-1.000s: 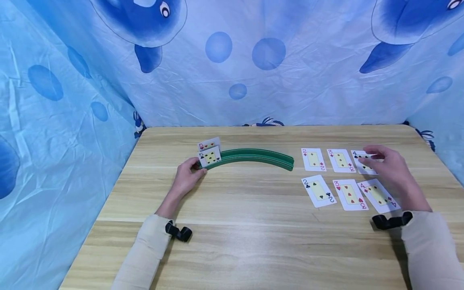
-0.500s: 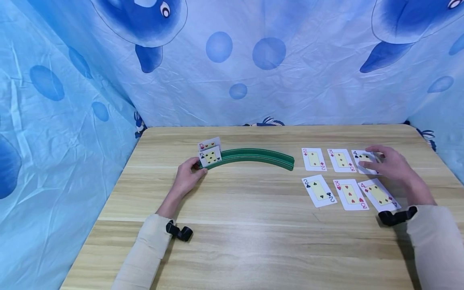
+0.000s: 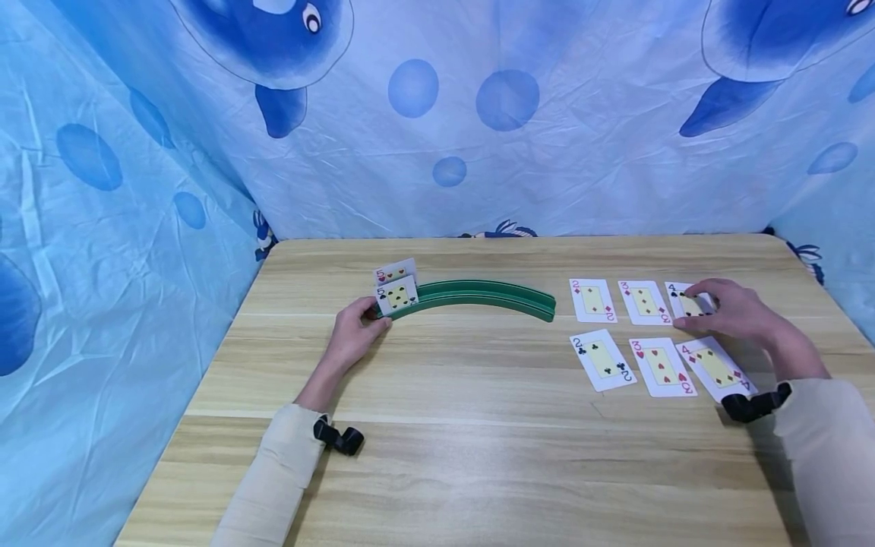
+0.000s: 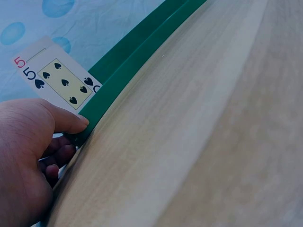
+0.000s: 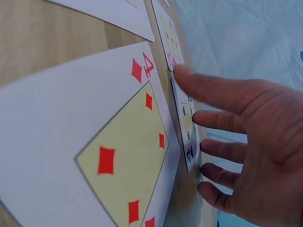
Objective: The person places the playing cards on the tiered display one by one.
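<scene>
My left hand [image 3: 353, 336] grips the left end of a curved green card rack [image 3: 478, 292], its thumb pressed on the front wall. Two playing cards lean in that end: a five of spades [image 4: 65, 81] in front and a five of hearts [image 3: 394, 270] behind it. On the right, my right hand [image 3: 745, 315] spreads low over a black four [image 5: 188, 120] in the back row of cards. In the right wrist view the thumb reaches the card's near end, while the other fingers lie along its far side. Closer to that camera is the four of diamonds [image 5: 113, 142].
Left of the black four lie a two of diamonds [image 3: 592, 301] and a three of diamonds [image 3: 645, 302]. The front row also has a two of clubs [image 3: 602, 361] and a three of hearts [image 3: 661, 368]. A blue printed curtain [image 3: 465, 205] hangs behind the wooden table [image 3: 465, 456].
My right hand has shifted a little right and down over the black four, its thumb sliding toward the card's front edge. The left hand and rack stay put.
</scene>
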{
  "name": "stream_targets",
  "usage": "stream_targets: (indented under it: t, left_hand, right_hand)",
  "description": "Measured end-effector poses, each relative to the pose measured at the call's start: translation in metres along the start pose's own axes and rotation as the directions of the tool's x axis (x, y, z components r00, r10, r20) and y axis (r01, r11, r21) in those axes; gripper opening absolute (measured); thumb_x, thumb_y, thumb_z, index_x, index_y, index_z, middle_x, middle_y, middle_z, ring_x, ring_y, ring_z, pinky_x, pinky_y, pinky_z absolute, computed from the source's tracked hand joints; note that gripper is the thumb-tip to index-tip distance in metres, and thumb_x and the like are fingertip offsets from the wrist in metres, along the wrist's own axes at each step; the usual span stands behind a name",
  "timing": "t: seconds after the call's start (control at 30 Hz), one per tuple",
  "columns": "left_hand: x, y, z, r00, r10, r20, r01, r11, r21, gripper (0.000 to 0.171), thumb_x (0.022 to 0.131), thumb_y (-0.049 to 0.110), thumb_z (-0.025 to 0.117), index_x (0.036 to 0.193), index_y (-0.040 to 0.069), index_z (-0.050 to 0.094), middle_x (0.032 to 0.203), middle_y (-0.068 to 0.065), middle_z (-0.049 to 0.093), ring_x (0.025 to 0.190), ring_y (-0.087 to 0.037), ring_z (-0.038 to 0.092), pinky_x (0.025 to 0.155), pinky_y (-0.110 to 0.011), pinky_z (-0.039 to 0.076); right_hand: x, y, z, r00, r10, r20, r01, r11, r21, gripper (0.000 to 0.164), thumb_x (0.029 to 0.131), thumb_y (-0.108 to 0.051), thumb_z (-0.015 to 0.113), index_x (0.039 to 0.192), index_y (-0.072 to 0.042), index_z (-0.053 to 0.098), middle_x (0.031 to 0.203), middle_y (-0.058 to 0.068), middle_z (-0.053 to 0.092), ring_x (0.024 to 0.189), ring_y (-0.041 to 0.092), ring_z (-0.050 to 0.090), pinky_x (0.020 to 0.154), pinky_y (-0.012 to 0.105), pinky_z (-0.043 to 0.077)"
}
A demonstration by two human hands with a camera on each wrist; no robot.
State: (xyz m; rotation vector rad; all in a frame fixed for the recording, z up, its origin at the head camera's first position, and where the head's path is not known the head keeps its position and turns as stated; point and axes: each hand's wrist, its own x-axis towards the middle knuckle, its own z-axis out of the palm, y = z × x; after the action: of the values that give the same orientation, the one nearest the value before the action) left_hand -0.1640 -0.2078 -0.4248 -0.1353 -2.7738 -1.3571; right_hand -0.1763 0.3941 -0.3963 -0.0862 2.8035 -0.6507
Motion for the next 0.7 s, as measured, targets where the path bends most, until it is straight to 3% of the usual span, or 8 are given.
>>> stream_targets:
  t: [0.17, 0.37, 0.57, 0.7]
  left_hand:
    - [-0.001, 0.000, 0.000, 1.000, 0.004, 0.000, -0.004, 1.000, -0.003, 0.043, 0.093, 0.008, 0.067, 0.132, -0.005, 0.058, 0.123, -0.024, 0.064, 0.105, -0.031, 0.058, 0.090, -0.037, 0.046]
    - [-0.001, 0.001, 0.000, 1.000, 0.003, 0.002, -0.003, 1.000, -0.003, 0.043, 0.093, 0.007, 0.067, 0.133, -0.006, 0.058, 0.125, -0.025, 0.064, 0.106, -0.032, 0.058, 0.090, -0.039, 0.047]
    - [0.000, 0.001, 0.000, 1.000, 0.004, 0.004, -0.004, 1.000, -0.008, 0.044, 0.092, 0.007, 0.067, 0.133, -0.006, 0.058, 0.125, -0.025, 0.064, 0.107, -0.032, 0.059, 0.091, -0.040, 0.047]
    - [0.000, 0.001, 0.000, 1.000, 0.002, 0.006, -0.002, 1.000, -0.011, 0.045, 0.092, 0.007, 0.067, 0.134, -0.006, 0.057, 0.126, -0.026, 0.064, 0.108, -0.033, 0.059, 0.092, -0.041, 0.048]
  right_hand:
    - [0.001, 0.000, -0.002, 1.000, 0.020, 0.016, -0.019, 0.999, -0.035, 0.088, 0.085, -0.051, 0.074, 0.139, 0.010, 0.041, 0.147, 0.044, 0.024, 0.131, 0.062, 0.024, 0.099, 0.073, 0.030]
    - [0.004, -0.003, -0.005, 0.999, 0.029, 0.027, -0.028, 0.997, -0.066, 0.083, 0.086, -0.047, 0.074, 0.137, 0.011, 0.042, 0.145, 0.046, 0.022, 0.131, 0.064, 0.020, 0.100, 0.074, 0.025]
    - [0.010, -0.006, -0.011, 1.000, 0.010, 0.027, -0.006, 0.990, -0.143, 0.078, 0.083, -0.042, 0.077, 0.130, 0.013, 0.047, 0.139, 0.047, 0.027, 0.128, 0.066, 0.021, 0.099, 0.076, 0.024]
    - [0.014, -0.007, -0.014, 0.999, 0.027, 0.039, -0.021, 0.986, -0.163, 0.078, 0.082, -0.044, 0.078, 0.127, 0.012, 0.048, 0.135, 0.046, 0.032, 0.123, 0.063, 0.027, 0.097, 0.073, 0.030]
